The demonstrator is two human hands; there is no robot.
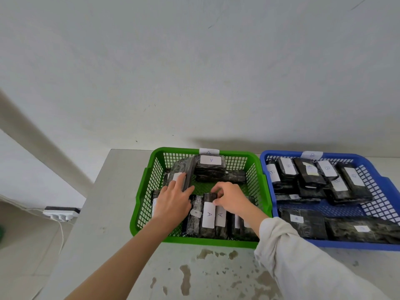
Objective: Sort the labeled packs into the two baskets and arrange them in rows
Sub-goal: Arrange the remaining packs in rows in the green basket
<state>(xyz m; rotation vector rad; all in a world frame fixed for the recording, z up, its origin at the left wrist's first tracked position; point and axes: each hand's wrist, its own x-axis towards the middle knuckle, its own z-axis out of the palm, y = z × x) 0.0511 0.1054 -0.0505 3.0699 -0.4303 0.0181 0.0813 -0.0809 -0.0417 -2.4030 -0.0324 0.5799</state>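
Both hands reach into a green basket (147, 191) from the near side. The right hand (232, 199), its wrist in a pale rolled sleeve (287, 252), pinches the far end of a dark pack (208, 217) between thumb and curled fingers; this pack stands on edge in a near row, its white label marked A facing up. The left hand (173, 202), bare-armed, lies flat with fingers spread narrowly, its fingertips pressing on the white label of a tilted pack (179, 174) that leans at the basket's left — it rests on the pack rather than gripping it.

Around the hands, the near row holds several more dark, plastic-wrapped packs side by side, each with an A label. At the far side of the green basket a small stack (211, 167) lies flat, an A label on top, and a paper tag (208, 151) marked A sits on the far rim.

Just beside it, to the right, stands a blue basket (268, 182) with its own tag (311, 155) on the far rim. Inside, packs labelled B (307, 172) lean in a loose far row, and two more lie flat near the front.

Both baskets sit on a pale bench (121, 213) with dark stains along its near edge — a blank wall (194, 72) rises behind. Low on the left, a white power strip (61, 213) lies on the floor.
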